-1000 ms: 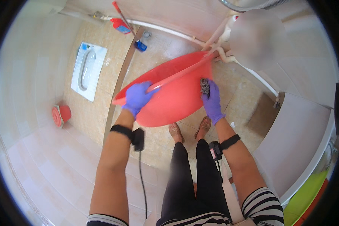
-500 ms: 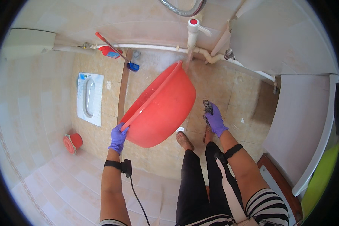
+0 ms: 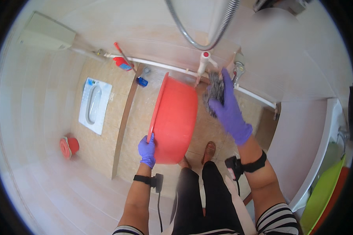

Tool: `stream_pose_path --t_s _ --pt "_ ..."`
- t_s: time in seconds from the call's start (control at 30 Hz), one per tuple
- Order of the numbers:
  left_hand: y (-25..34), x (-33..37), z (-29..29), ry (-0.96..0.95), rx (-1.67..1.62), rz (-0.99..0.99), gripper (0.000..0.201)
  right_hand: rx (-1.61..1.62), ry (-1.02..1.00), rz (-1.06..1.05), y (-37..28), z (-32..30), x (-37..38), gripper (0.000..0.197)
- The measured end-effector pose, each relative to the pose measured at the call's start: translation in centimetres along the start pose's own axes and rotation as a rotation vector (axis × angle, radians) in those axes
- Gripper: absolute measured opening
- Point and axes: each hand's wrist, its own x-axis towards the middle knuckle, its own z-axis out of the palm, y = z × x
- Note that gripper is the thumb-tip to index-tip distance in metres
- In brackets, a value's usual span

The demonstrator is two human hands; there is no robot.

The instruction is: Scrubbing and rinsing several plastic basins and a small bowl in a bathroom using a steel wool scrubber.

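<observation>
A large red plastic tub [image 3: 176,119] is tipped on its side, its mouth facing left and its base toward the right. Gloved in purple, my left hand [image 3: 147,150] is closed on the near part of its rim. My right hand [image 3: 233,113], also in a purple glove, is raised to the right of the tub and apart from it. Against its palm and fingers is a grey steel wool scourer [image 3: 213,94], slightly blurred. The tub's inside is turned out of sight.
Behind the tub are a white tap [image 3: 203,64] with a red cap, a wall pipe [image 3: 157,62] and a hanging metal hose [image 3: 223,29]. A squat toilet [image 3: 102,111], a blue-headed brush [image 3: 142,81], a red bottle [image 3: 122,63] and a small red bucket [image 3: 73,145] stand left.
My right hand has risen with the scourer from low near my feet toward the tap. The tub has turned more upright on its side, and my left hand has shifted right with its rim.
</observation>
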Motion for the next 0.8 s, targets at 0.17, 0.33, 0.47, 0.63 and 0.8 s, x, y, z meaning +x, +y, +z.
stream_pose_path --t_s 0.17,0.33,0.47,0.63,0.8 --pt "-0.8 -2.3 -0.6 0.055 -0.247 -0.110 0.032 0.208 -0.105 0.090 0.4 1.1 3.3 0.065" --pt "-5.0 -5.2 -0.4 0.028 -0.613 -0.311 0.032 0.413 -0.145 0.167 -0.4 3.0 3.9 0.064" --pt "-6.3 -7.9 -1.0 0.179 -0.795 -0.413 0.034 0.515 -0.239 0.195 -1.8 2.7 3.2 0.063" --pt "-11.3 -9.8 -2.2 0.212 -1.039 -0.596 0.047 0.388 -0.352 0.270 1.8 1.9 -0.4 0.055" --pt "-15.2 -9.3 0.9 0.272 -1.044 -0.666 0.056 0.293 -0.346 0.455 9.0 -1.4 -7.3 0.057"
